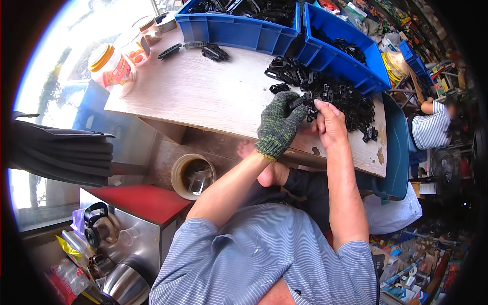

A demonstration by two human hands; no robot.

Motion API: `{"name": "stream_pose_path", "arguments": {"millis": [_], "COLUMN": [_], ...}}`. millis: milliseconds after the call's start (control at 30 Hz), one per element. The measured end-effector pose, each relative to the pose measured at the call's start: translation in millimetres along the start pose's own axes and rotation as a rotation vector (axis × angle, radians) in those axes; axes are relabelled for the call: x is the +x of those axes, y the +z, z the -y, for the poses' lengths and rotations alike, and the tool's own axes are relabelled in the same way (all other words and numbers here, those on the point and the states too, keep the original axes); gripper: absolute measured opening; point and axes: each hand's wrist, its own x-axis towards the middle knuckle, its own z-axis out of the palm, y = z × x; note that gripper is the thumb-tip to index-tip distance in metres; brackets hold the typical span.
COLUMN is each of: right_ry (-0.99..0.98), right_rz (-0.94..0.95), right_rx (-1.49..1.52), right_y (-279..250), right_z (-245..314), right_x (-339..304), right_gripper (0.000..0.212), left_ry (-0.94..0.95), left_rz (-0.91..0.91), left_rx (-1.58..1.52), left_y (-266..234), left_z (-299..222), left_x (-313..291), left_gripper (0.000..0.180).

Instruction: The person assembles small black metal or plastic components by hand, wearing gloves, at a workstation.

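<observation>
My left hand point(278, 124), in a dark green knitted glove, is closed round a small black plastic part point(302, 100) at the front of the tabletop point(218, 84). My bare right hand point(332, 123) meets it from the other side, thumb and fingers pinched at the part's right end. Whether those fingertips grip this part or a separate small piece is hidden. Right behind both hands spreads a heap of similar black plastic parts point(351, 104). A few more black parts point(215, 53) lie apart at the back of the table.
Two blue crates point(239, 33) point(373, 63) of black parts stand along the back. Lidded jars point(109, 66) occupy the left end. A dark teal bin point(396, 147) adjoins the right edge. Below are a bucket point(178, 175) and a red-topped cabinet point(140, 201). Another person point(429, 127) is at far right.
</observation>
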Motion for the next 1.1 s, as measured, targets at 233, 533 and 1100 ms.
{"name": "stream_pose_path", "arguments": {"millis": [233,533,1100], "right_ry": [-0.025,0.047,0.031], "right_rz": [-0.053,-0.039,0.051], "right_rx": [0.08,0.147,0.037], "right_y": [4.3,8.2,7.3], "right_z": [-3.8,6.2,-1.8], "right_x": [-4.8,-15.3,-11.1], "right_gripper": [0.022,0.018,0.019], "left_ry": [0.064,0.107,0.145], "left_rz": [-0.169,-0.106,-0.1], "left_rx": [0.238,-0.018,-0.053], "left_y": [-1.2,-5.3,5.3], "left_z": [-13.7,-0.2,5.0], "left_x": [12.9,6.4,21.7], "left_gripper": [0.027,0.03,0.036]}}
